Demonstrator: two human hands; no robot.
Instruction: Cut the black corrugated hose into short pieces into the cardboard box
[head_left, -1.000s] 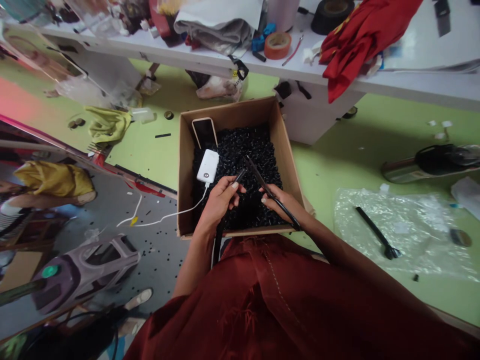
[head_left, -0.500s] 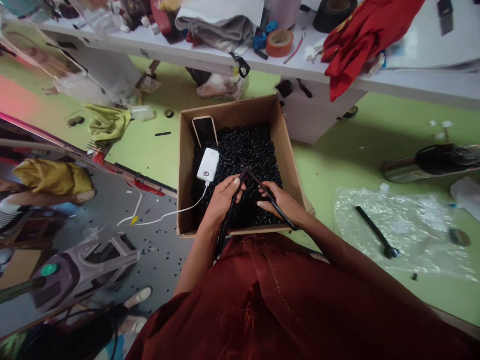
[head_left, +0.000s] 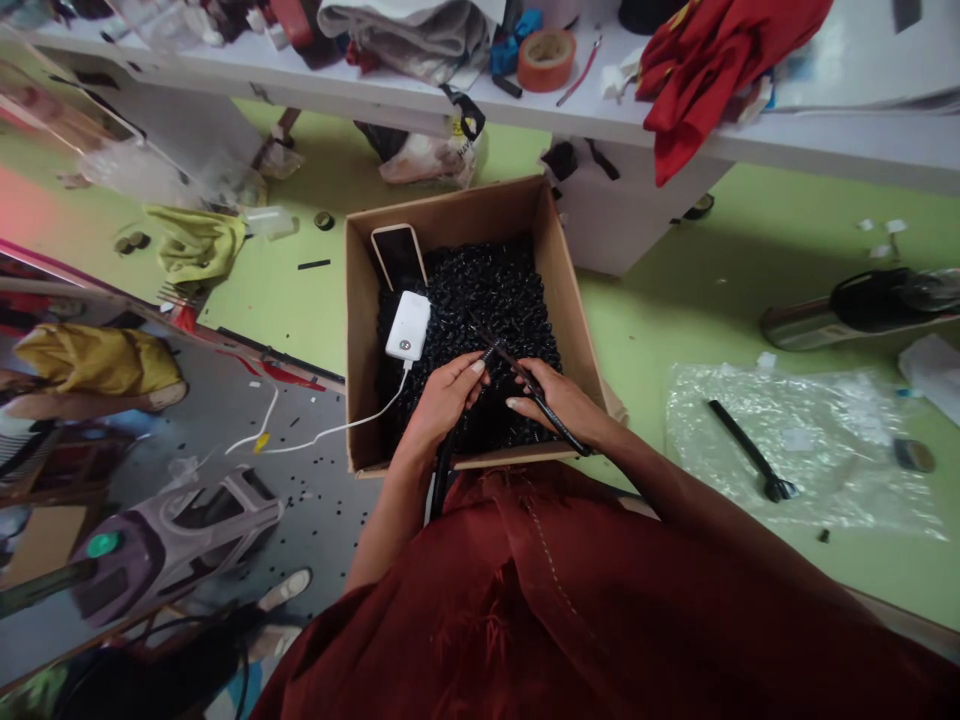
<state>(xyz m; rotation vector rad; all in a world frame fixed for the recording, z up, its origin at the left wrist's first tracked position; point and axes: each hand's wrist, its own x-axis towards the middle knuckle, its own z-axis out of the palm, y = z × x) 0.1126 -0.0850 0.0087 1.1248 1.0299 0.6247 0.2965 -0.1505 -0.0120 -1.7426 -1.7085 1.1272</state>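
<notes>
My left hand [head_left: 450,395] is closed around a bundle of thin black ribbed tubes [head_left: 442,470], which runs down toward my lap. Its upper end points away from me, over the cardboard box [head_left: 471,203]. In my right hand [head_left: 559,395] is a pair of dark scissors [head_left: 553,415], with blades crossing the tip of the bundle. How far the blades are parted is hard to make out. Under both hands lie many small black cut pieces [head_left: 487,280], filling the box. A phone [head_left: 400,257] leans in the back left corner, with a white power bank [head_left: 409,325] before it.
A white cable [head_left: 322,437] runs from the power bank over the box's left side. To the right, a clear plastic bag [head_left: 825,440] lies under a black strip [head_left: 742,440], near a flask [head_left: 832,310]. A white shelf [head_left: 420,85] crosses behind the box. Another person's arm [head_left: 90,402] shows at left.
The view has shifted slightly, so the scene sits a little higher and further left. The scissor blades now lie across the bundle's tip, and less of the bundle sticks out above my left hand.
</notes>
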